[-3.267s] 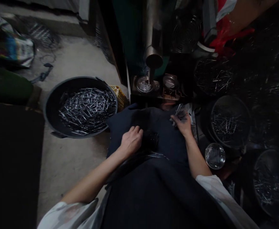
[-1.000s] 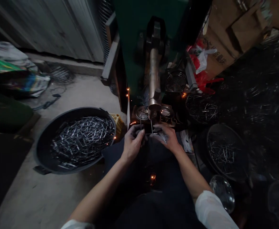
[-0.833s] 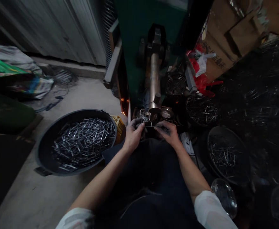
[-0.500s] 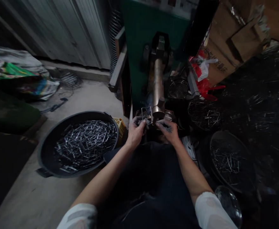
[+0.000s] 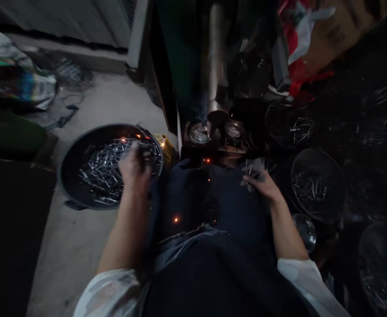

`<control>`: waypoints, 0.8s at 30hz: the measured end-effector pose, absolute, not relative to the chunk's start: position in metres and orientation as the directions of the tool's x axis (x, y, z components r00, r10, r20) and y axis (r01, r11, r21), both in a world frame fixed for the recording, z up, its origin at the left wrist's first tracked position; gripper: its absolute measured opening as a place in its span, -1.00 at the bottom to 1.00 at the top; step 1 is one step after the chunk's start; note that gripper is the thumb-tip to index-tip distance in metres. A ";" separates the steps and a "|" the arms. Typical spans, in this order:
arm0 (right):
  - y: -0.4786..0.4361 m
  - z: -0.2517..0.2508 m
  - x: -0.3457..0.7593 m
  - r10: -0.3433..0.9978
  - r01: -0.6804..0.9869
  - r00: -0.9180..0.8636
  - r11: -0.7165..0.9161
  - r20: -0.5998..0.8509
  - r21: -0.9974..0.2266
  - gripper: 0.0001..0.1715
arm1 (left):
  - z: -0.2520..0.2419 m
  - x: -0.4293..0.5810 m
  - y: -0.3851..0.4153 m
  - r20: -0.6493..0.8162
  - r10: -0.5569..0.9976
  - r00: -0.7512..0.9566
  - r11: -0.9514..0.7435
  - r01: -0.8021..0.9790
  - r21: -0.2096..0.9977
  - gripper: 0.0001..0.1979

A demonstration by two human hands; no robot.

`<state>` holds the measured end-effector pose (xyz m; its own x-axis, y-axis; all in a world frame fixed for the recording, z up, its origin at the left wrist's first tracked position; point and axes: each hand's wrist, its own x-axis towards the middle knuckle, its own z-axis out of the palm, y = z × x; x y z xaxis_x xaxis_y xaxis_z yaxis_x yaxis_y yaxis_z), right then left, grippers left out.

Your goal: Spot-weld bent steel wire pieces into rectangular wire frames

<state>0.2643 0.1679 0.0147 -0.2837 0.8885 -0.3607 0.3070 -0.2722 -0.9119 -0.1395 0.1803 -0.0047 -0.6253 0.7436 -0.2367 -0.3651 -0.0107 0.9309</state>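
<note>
Dark cloth apron [image 5: 213,193] covers the lap. A black basin [image 5: 68,152], on the concrete floor [image 5: 81,246] at the person's left front, holds a heap of steel wire pieces [image 5: 107,169] lying every way. The left hand [image 5: 133,166], the nearer, hovers over the basin's near right edge, blurred; open or closed cannot be told. The right hand [image 5: 262,185], well apart across the apron, pinches a few thin rods [image 5: 248,169], long axes pointing away from the body.
</note>
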 end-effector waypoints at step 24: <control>0.130 -0.020 0.268 0.964 0.207 -0.100 -0.223 -0.248 -0.952 -0.55 | -0.020 -0.005 0.104 -0.294 0.713 0.637 -0.524 0.762 0.380 -0.70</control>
<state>0.2675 0.1304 -0.0201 -0.1002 0.9637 -0.2476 0.2074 -0.2232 -0.9525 -0.0051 0.1043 -0.0202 0.6369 0.7127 -0.2938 0.7620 -0.5244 0.3799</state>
